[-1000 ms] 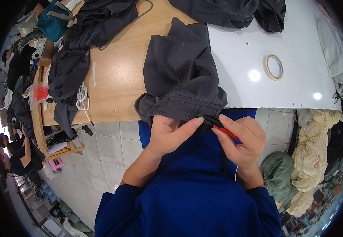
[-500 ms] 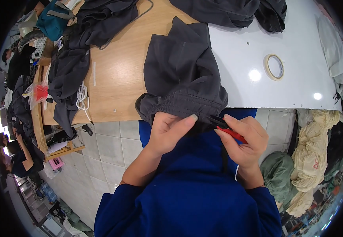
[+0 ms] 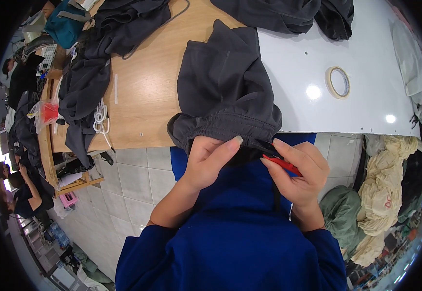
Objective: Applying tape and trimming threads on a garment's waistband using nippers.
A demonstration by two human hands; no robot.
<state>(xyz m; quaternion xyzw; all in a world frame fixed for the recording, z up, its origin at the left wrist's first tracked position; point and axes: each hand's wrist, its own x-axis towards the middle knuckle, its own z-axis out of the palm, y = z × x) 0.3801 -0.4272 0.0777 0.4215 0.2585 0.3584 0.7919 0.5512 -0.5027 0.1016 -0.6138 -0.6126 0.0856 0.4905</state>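
Note:
A dark grey garment (image 3: 225, 80) with a gathered elastic waistband (image 3: 225, 125) lies across the table's near edge, its waistband toward me. My left hand (image 3: 211, 157) grips the waistband from below, thumb on top and the other fingers hidden inside the cloth. In my right hand (image 3: 300, 169), between thumb and fingers, is a pair of thread snips (image 3: 283, 165) with red and black handles. The dark blades point left and meet the waistband just right of my left thumb. Whether they touch a thread is too small to tell.
The table has a wooden part (image 3: 143, 102) and a glossy white part (image 3: 298, 87), where a tape roll (image 3: 337, 82) lies. More dark garments (image 3: 279, 14) lie beyond. White cord (image 3: 101, 119) hangs at left. Cream cloth bundles (image 3: 383, 189) stand right. Another person (image 3: 26, 194) sits far left.
The snips have shifted slightly in my right hand, and their red handle now shows more. My left hand keeps its hold on the waistband, its thumb only slightly moved.

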